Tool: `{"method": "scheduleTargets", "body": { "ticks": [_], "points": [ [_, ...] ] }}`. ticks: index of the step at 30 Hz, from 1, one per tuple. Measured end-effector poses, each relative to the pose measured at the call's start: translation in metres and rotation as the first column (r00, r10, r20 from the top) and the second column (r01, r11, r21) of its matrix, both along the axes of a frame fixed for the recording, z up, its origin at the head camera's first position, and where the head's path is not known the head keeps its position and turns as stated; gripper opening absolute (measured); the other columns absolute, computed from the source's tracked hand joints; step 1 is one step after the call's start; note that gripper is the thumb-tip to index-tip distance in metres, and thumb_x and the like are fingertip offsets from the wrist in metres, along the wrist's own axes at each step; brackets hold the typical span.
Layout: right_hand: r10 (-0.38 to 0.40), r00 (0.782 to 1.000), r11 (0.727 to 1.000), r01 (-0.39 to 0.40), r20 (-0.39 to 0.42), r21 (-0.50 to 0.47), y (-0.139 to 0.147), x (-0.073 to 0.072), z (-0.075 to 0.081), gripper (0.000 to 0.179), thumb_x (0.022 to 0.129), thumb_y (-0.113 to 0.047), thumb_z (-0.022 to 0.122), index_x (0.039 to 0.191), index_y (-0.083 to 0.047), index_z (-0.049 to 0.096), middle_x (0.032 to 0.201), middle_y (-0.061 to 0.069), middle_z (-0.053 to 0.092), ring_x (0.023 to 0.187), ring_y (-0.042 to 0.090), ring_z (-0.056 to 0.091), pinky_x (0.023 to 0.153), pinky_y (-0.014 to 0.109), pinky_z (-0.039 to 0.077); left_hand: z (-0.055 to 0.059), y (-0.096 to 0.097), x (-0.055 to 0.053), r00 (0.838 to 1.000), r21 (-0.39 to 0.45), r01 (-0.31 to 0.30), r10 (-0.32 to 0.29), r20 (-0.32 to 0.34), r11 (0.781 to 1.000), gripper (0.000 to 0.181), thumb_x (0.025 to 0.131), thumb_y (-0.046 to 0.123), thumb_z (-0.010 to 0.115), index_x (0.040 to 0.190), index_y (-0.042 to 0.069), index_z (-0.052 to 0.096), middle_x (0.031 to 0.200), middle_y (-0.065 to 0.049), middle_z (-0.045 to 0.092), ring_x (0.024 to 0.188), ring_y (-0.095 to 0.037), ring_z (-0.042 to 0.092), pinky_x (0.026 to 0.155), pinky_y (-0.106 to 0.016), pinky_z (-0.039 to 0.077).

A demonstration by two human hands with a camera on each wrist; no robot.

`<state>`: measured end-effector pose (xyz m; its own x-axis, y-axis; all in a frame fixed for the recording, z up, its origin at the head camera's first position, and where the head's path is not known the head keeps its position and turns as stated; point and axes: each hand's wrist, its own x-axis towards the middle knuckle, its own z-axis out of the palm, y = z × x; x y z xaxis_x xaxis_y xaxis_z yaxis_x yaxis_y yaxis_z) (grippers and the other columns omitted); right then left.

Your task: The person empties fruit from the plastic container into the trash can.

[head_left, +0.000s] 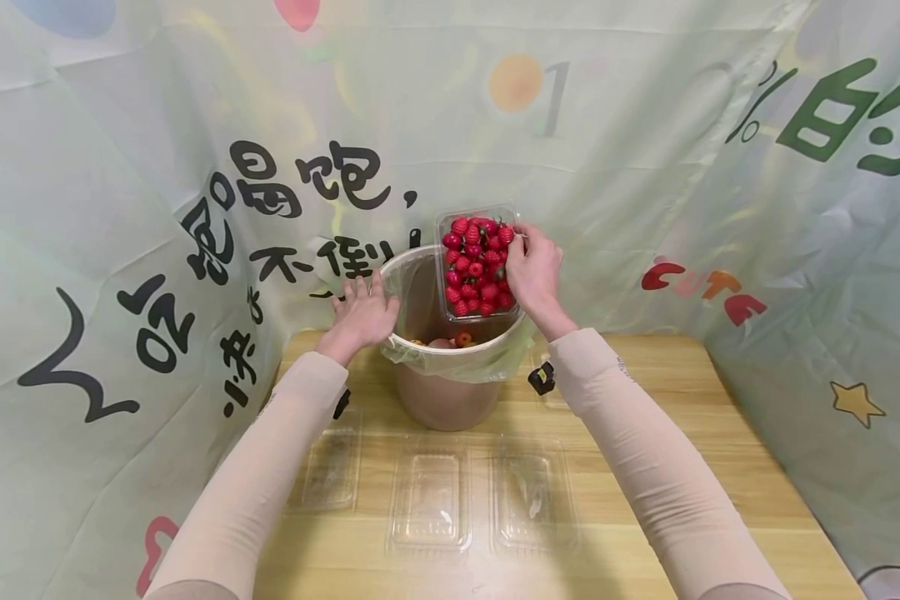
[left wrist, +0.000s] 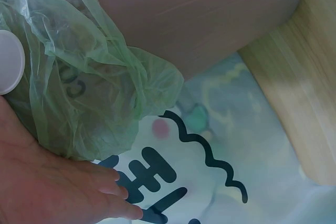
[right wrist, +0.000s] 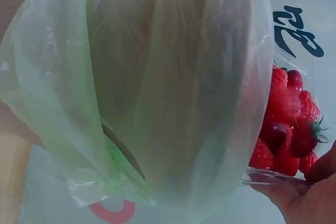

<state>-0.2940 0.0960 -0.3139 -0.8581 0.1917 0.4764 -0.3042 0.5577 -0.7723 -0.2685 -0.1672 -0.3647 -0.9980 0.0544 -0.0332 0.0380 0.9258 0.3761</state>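
Note:
My right hand point(head_left: 534, 271) grips the side of a clear plastic box point(head_left: 480, 211) full of red berries point(head_left: 480, 267), some like raspberries and some smooth like cherry tomatoes. The box tilts over the mouth of a pinkish-brown trash bin point(head_left: 450, 404), and the berries are still inside it. A pale green bag point(head_left: 513, 358) lines the bin and folds over its rim. On the left of the rim my left hand point(head_left: 363, 312) rests with fingers extended; the left wrist view shows those fingers point(left wrist: 107, 184) beside the bag. Small orange-red round things point(head_left: 462, 339) lie inside the bin.
Clear plastic containers lie on the wooden table point(head_left: 645, 467): one left point(head_left: 332, 467), one in the middle point(head_left: 430, 504), one to its right point(head_left: 531, 504). Another clear edge shows beside the right sleeve. A printed cloth point(head_left: 630, 167) hangs close behind and along both sides.

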Motion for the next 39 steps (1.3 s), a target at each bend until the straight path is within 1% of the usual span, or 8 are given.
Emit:
{"method": "scheduleTargets", "body": {
  "ticks": [6,11,14,18,21,26,33,39],
  "points": [
    [-0.003,1.000,1.000,0.003,0.003,0.007,0.0002,-0.0002,-0.0009,0.036,0.106,-0.010,0.047,0.132,0.002,0.070,0.105,0.022,0.077,0.084,0.029,0.062,0.091,0.047,0.056,0.0000,0.0002,0.0006,1.000,0.005,-0.002,0.002,0.003,1.000,0.076,0.110,0.045,0.023,0.169,0.002,0.001,0.172,-0.036,0.000,0.160,-0.055,-0.007,0.126,-0.074,-0.004],
    [-0.001,1.000,1.000,0.001,-0.020,-0.004,-0.0001,0.0003,-0.0008,0.035,0.106,-0.010,0.049,0.130,0.002,0.071,0.102,0.022,0.077,0.080,0.028,0.060,0.089,0.046,0.055,0.0000,0.0003,0.0008,1.000,0.006,-0.003,0.003,0.002,1.000,0.076,0.110,0.045,0.023,0.169,0.002,0.001,0.172,-0.036,0.000,0.160,-0.055,-0.007,0.126,-0.074,-0.004],
    [0.002,0.999,1.000,-0.003,-0.043,-0.012,-0.0001,0.0001,-0.0008,0.033,0.106,-0.010,0.050,0.129,0.002,0.072,0.108,0.022,0.078,0.084,0.030,0.063,0.091,0.048,0.055,-0.0001,0.0006,0.0004,1.000,0.003,-0.003,0.003,0.002,1.000,0.076,0.110,0.045,0.023,0.169,0.002,0.001,0.172,-0.036,0.001,0.160,-0.055,-0.007,0.126,-0.074,-0.004],
    [0.002,0.997,1.000,-0.003,-0.073,-0.010,-0.0004,-0.0003,-0.0010,0.032,0.106,-0.009,0.052,0.128,0.002,0.073,0.116,0.021,0.078,0.100,0.035,0.072,0.098,0.050,0.056,0.0005,0.0011,0.0005,1.000,-0.002,-0.003,0.003,0.003,1.000,0.076,0.110,0.045,0.023,0.169,0.002,0.001,0.172,-0.036,0.001,0.160,-0.055,-0.007,0.126,-0.074,-0.003],
    [0.002,0.996,1.000,-0.003,-0.094,-0.004,-0.0006,-0.0001,-0.0010,0.031,0.106,-0.010,0.053,0.127,0.002,0.073,0.119,0.020,0.078,0.109,0.036,0.073,0.102,0.050,0.056,0.0012,0.0013,0.0007,1.000,-0.002,-0.004,0.004,0.006,1.000,0.076,0.110,0.045,0.024,0.169,0.002,0.001,0.172,-0.036,0.001,0.160,-0.055,-0.007,0.126,-0.074,-0.003],
    [0.001,0.994,1.000,-0.001,-0.113,0.004,-0.0002,0.0003,-0.0005,0.030,0.106,-0.010,0.053,0.126,0.003,0.073,0.119,0.020,0.077,0.109,0.037,0.073,0.102,0.050,0.055,0.0007,0.0009,-0.0001,1.000,0.000,0.000,0.000,0.002,1.000,0.076,0.110,0.044,0.023,0.168,0.001,0.001,0.171,-0.036,0.001,0.159,-0.056,-0.006,0.126,-0.075,-0.003],
    [0.013,0.996,1.000,-0.014,-0.088,-0.007,-0.0001,0.0016,0.0008,0.033,0.106,-0.010,0.052,0.131,0.002,0.071,0.123,0.021,0.076,0.114,0.037,0.072,0.106,0.049,0.054,0.0009,0.0003,0.0005,1.000,0.002,0.001,-0.001,-0.003,1.000,0.076,0.110,0.044,0.023,0.168,0.001,0.002,0.171,-0.037,0.001,0.159,-0.056,-0.004,0.126,-0.075,-0.002],
    [0.017,0.995,1.000,-0.019,-0.101,-0.017,0.0000,0.0005,0.0004,0.032,0.107,-0.009,0.052,0.129,0.003,0.071,0.121,0.021,0.076,0.105,0.036,0.072,0.103,0.048,0.056,0.0017,0.0009,0.0018,1.000,0.003,-0.003,0.003,-0.005,1.000,0.076,0.110,0.044,0.024,0.169,0.001,0.002,0.171,-0.037,0.003,0.160,-0.056,-0.001,0.127,-0.074,-0.001]
  ]
}}
